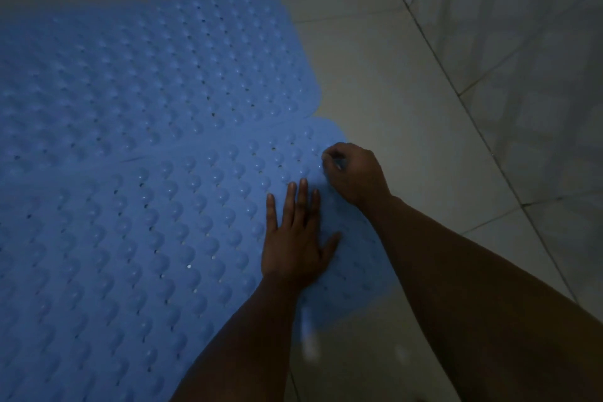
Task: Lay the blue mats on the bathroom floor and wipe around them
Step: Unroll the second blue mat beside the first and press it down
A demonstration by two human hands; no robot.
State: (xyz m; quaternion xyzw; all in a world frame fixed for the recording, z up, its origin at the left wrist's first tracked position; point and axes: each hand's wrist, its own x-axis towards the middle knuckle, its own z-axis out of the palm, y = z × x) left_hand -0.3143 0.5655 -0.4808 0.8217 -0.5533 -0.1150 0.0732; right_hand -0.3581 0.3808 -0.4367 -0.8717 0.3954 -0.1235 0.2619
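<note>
The left hand (295,238) lies flat on the near mat (130,238), palm down, its fingers straight and slightly spread, the thumb out to the right. It presses close to the mat's right edge. Just beyond it, the right hand (354,171) has its fingers curled in, pinching the mat near its far right corner; the fingertips are bunched together over the mat's surface, and exactly how much material they hold is hard to tell in the dim light. Both bare forearms reach in from the lower right, the right one crossing over the floor (408,91) beside the mat.

The near mat is blue and covered in rows of raised round bumps with small holes between them. It spreads from the hands out to the left and bottom edges of the view. A second blue mat (146,68) of the same bumpy pattern lies farther away, its near edge meeting or slightly overlapping the far edge of the first; which one sits on top cannot be told. Its rounded right corner sits a little to the left of the near mat's corner.

Both mats lie on pale floor tiles with thin dark joints. On the right, the floor meets a pale tiled wall (522,42).
</note>
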